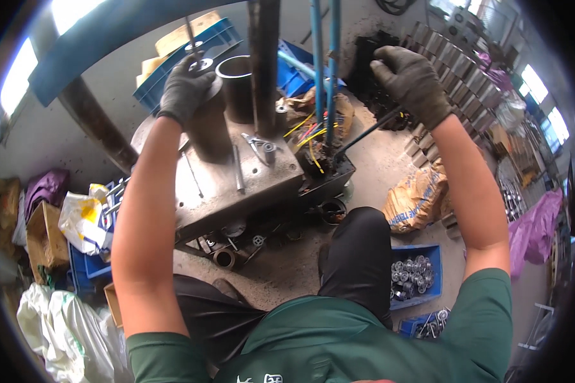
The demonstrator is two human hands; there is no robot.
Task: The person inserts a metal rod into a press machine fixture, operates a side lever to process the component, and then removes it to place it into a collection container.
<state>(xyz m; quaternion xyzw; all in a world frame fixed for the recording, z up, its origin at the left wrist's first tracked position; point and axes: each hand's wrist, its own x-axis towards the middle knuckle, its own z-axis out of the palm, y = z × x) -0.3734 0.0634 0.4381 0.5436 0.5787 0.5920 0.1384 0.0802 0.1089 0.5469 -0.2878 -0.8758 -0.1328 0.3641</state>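
Grey floor (372,159) surrounds a metal bench (273,177) bearing an upright cylinder (211,131). Right of the bench, the right hand (416,83) is loosely parted, nothing visible inside; above the bench, the nearer left hand (184,94) has a pale ring (207,63) at its fingertips, whether gripped, unclear.

gloved left grip (186,90) curled, gloved right grip (415,84) loosely bent, bare forearms (144,236) extended forward

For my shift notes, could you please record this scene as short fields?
Left hand: gloved, at a small metal ring; grip unclear
Right hand: gloved, loosely open, near a dark rod
Work surface: metal slab with a short rod lying on it
Floor, right side: blue bin of round metal parts; tan sack
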